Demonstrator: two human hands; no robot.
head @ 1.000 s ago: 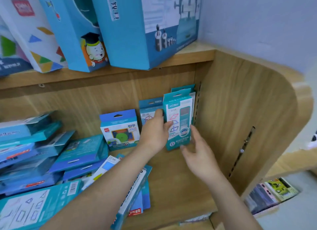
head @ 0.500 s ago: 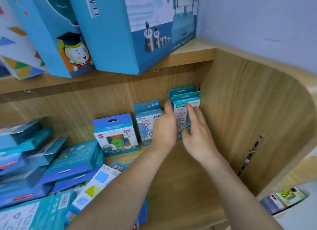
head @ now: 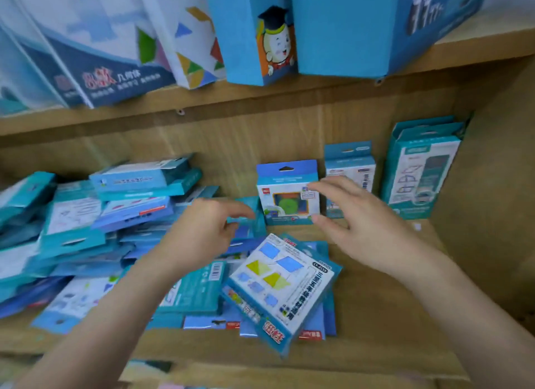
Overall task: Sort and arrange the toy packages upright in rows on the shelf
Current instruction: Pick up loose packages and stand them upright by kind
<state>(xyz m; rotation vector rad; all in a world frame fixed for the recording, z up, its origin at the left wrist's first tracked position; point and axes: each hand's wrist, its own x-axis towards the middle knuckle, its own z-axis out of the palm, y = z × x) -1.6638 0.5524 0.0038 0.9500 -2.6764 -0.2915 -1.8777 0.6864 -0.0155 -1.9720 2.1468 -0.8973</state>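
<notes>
Most of the job is left, as I judge it. Far left on the lower shelf [head: 376, 316] I see a messy heap of flat teal packages [head: 95, 214], lying on their faces and stacked crookedly, none upright. Moving right, my left hand [head: 199, 238] hovers over the edge of that heap, its grip loosely curled and half open, thumb and forefinger apart, holding nothing that I can see. Below and right of it a second loose pile lies flat, topped by a white package with blue and yellow shapes [head: 282, 284], tilted and overhanging the shelf front; it could slide off if nudged. Behind that, against the back panel, the done part starts: a small blue box with a green disc [head: 286, 194] stands upright. My right hand [head: 364, 226] is spread open just in front of it, its grip wide, fingers splayed, empty; whether the fingertips touch the box I cannot tell. Next right, a narrow teal box [head: 350, 168] stands upright, partly hidden by that hand, then two tall teal boxes [head: 419, 171] stand one behind the other in the corner. So roughly three short rows begun. Overhead, large boxes on the upper shelf [head: 260, 32] hang past its edge and limit headroom. The flat pile crowds the floor space in front of the rows.
</notes>
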